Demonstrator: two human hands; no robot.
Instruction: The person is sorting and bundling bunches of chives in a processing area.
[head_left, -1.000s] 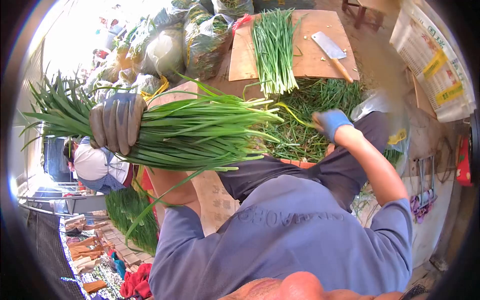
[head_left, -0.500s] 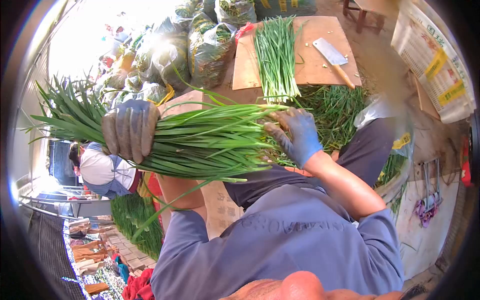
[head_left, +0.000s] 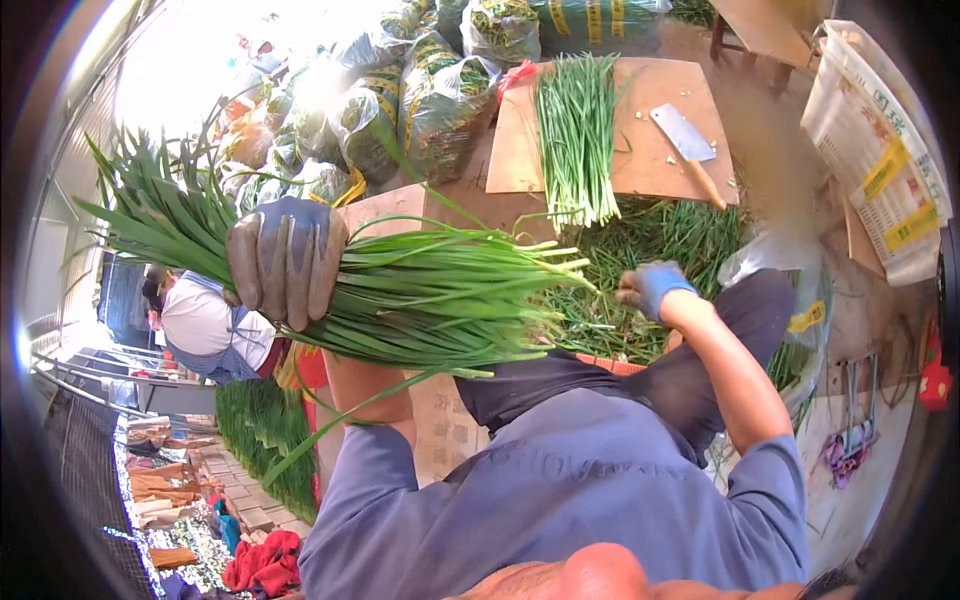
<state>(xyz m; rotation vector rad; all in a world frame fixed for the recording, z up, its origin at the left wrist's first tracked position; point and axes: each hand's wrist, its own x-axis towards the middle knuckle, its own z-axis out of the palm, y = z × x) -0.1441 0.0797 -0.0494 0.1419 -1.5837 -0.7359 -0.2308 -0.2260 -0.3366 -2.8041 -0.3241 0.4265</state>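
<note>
Bundle of long green stalks (head_left: 440,310) is held up across the view, approx. from centre out to 10 o'clock, w/ leaf tips pointed that way & pale stem ends turned toward 3 o'clock. Wt is judged light to mod.; leaves are prob. soft, bendy & easily bruised, poss. slippery if damp, w/ stem ends likely a bit stiffer. Best taken round the middle, snug but not crushed, w/ strays gathered in, as a few long leaves are left trailing toward 7 o'clock. L hand (head_left: 287,265), gloved, at 9–10 o'clock, is wrapped round the leafy half, fingers closed over it. R hand (head_left: 657,290), also gloved, at 3 o'clock, is held near the stem ends but apart from them; fingers are part-curled & blurred, so whether anything is pinched can't be told. Loose greens (head_left: 690,240) are heaped just beyond, approx. 2 o'clock. At 1 o'clock, a second bunch (head_left: 580,130) & a cleaver (head_left: 683,132) are laid on a board (head_left: 640,170), untouched by either hand.
</note>
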